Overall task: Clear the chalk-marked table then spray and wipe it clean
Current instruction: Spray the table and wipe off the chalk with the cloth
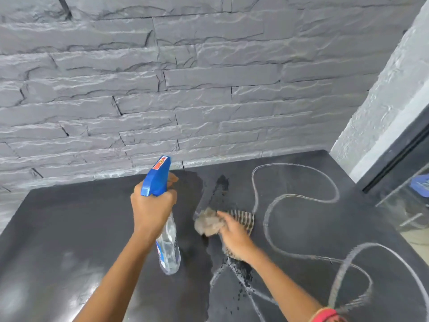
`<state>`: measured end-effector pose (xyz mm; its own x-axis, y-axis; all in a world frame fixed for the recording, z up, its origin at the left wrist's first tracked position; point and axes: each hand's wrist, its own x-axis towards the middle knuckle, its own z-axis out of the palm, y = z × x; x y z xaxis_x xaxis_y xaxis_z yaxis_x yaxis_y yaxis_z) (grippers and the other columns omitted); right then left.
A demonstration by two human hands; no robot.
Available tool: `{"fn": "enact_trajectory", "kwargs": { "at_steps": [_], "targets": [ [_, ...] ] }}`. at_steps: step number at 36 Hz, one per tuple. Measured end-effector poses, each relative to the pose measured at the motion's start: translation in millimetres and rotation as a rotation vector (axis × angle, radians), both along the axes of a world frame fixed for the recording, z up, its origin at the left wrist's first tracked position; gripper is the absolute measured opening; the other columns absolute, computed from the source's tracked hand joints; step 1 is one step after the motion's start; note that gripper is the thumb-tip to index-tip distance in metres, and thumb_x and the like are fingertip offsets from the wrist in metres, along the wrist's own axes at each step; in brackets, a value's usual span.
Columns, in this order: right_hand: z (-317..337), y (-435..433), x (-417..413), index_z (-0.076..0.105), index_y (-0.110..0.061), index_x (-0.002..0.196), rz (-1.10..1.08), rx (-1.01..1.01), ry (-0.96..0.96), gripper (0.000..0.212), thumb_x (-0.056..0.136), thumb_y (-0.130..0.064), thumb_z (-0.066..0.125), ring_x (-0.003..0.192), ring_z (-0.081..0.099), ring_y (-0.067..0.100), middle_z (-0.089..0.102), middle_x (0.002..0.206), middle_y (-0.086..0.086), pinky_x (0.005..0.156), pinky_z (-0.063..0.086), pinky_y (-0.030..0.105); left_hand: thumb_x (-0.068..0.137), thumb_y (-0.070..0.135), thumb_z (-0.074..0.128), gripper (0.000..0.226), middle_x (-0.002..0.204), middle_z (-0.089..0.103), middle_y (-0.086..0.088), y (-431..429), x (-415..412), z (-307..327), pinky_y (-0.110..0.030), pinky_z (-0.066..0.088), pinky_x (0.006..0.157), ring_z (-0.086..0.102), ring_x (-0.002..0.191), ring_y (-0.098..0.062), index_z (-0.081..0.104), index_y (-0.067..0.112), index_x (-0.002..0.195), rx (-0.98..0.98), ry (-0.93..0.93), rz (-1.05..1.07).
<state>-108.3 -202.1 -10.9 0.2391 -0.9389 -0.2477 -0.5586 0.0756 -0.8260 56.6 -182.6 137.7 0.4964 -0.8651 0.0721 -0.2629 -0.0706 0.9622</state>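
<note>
My left hand (152, 208) grips the neck of a clear spray bottle (168, 245) with a blue trigger head, held above the dark table (69, 228). My right hand (233, 233) presses a bunched beige and striped cloth (210, 223) onto the table's middle, fingers spread over it. White chalk loops (299, 196) cover the table's right half. A wet, darker patch with droplets (241, 273) lies around and below the cloth. The left half looks wiped and shiny.
A grey stone-textured wall (185, 89) runs along the table's far edge. A white textured pillar (394, 89) stands at the right. Beyond the table's right edge, a wire rack with a blue item (420, 184) sits lower down.
</note>
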Motion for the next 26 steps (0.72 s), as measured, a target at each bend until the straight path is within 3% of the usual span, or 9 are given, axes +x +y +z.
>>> {"fn": "enact_trajectory", "kwargs": {
  "at_steps": [2, 4, 7, 11, 15, 18, 20, 22, 26],
  "targets": [
    [-23.4, 3.6, 8.9, 0.023, -0.030, 0.147, 0.213, -0.034, 0.206, 0.053, 0.099, -0.014, 0.035, 0.145, 0.006, 0.013, 0.015, 0.153, -0.013, 0.115, -0.008, 0.046, 0.057, 0.008, 0.049, 0.028, 0.069, 0.067, 0.025, -11.5, 4.4, -3.7, -0.018, 0.045, 0.053, 0.056, 0.062, -0.006, 0.063, 0.029, 0.071, -0.028, 0.027, -0.002],
    [-31.9, 2.1, 11.4, 0.011, -0.036, 0.149, 0.303, -0.106, 0.351, 0.060, 0.099, -0.015, 0.036, 0.144, -0.013, 0.009, 0.000, 0.155, -0.018, 0.107, -0.022, 0.049, 0.060, 0.004, 0.051, 0.032, 0.071, 0.068, 0.026, -22.2, 9.0, -8.0, -0.015, 0.043, 0.051, 0.053, 0.061, -0.007, 0.063, 0.031, 0.071, -0.043, 0.016, -0.001],
    [-33.1, -20.8, 9.6, 0.008, -0.039, 0.149, 0.331, -0.205, 0.448, 0.061, 0.099, -0.020, 0.038, 0.144, -0.014, 0.007, -0.003, 0.157, -0.018, 0.107, -0.022, 0.051, 0.053, 0.009, 0.049, 0.036, 0.064, 0.065, 0.017, -35.0, 14.8, -11.4, -0.014, 0.041, 0.050, 0.046, 0.057, -0.011, 0.065, 0.036, 0.069, -0.077, -0.017, 0.007],
    [-33.1, -82.6, 6.7, 0.011, -0.039, 0.148, 0.340, -0.228, 0.508, 0.058, 0.098, -0.024, 0.037, 0.144, -0.010, 0.007, 0.000, 0.157, -0.018, 0.108, -0.019, 0.052, 0.054, 0.010, 0.049, 0.035, 0.085, 0.063, -0.023, -47.2, 22.5, -15.6, -0.029, 0.045, 0.058, 0.051, 0.065, -0.026, 0.065, 0.035, 0.072, -0.112, -0.071, -0.028],
    [-32.5, -146.4, 18.1, 0.012, -0.040, 0.148, 0.289, -0.222, 0.561, 0.056, 0.099, -0.028, 0.036, 0.145, -0.007, 0.011, 0.000, 0.158, -0.014, 0.108, -0.014, 0.059, 0.057, 0.010, 0.050, 0.035, 0.076, 0.057, -0.017, -53.8, 27.3, -25.3, -0.016, 0.041, 0.053, 0.048, 0.063, -0.013, 0.064, 0.040, 0.070, -0.152, -0.066, -0.041],
    [-29.3, -170.0, 46.8, 0.010, -0.040, 0.148, 0.342, -0.242, 0.622, 0.054, 0.099, -0.032, 0.033, 0.146, -0.007, 0.016, 0.000, 0.158, -0.013, 0.107, -0.011, 0.065, 0.058, 0.009, 0.053, 0.038, 0.071, 0.058, 0.006, -54.3, 30.8, -36.8, -0.013, 0.044, 0.059, 0.050, 0.066, -0.009, 0.064, 0.044, 0.066, -0.161, -0.006, -0.014],
    [-29.4, -175.5, 75.2, 0.012, -0.039, 0.148, 0.425, -0.280, 0.595, 0.054, 0.099, -0.030, 0.033, 0.146, -0.006, 0.017, 0.004, 0.158, -0.013, 0.107, -0.009, 0.069, 0.057, 0.007, 0.053, 0.028, 0.074, 0.061, 0.006, -53.3, 33.9, -42.7, -0.021, 0.047, 0.069, 0.055, 0.073, -0.012, 0.063, 0.030, 0.069, -0.151, 0.026, 0.002],
    [-31.6, -177.0, 106.8, 0.016, -0.037, 0.148, 0.518, -0.344, 0.558, 0.055, 0.097, -0.028, 0.035, 0.145, -0.002, 0.019, 0.009, 0.158, -0.010, 0.105, -0.005, 0.072, 0.056, 0.007, 0.054, 0.011, 0.075, 0.056, -0.006, -52.0, 36.5, -47.0, -0.031, 0.045, 0.068, 0.054, 0.075, -0.018, 0.051, 0.008, 0.067, -0.134, 0.069, 0.053],
    [-36.9, -183.5, 147.3, 0.024, -0.031, 0.147, 0.582, -0.422, 0.553, 0.053, 0.097, -0.031, 0.039, 0.145, 0.003, 0.025, 0.013, 0.158, -0.005, 0.103, -0.002, 0.075, 0.054, 0.008, 0.054, 0.027, 0.068, 0.046, -0.009, -50.0, 35.0, -51.1, -0.027, 0.037, 0.058, 0.048, 0.071, -0.018, 0.037, -0.011, 0.063, -0.124, 0.047, 0.155]
  ]
}}
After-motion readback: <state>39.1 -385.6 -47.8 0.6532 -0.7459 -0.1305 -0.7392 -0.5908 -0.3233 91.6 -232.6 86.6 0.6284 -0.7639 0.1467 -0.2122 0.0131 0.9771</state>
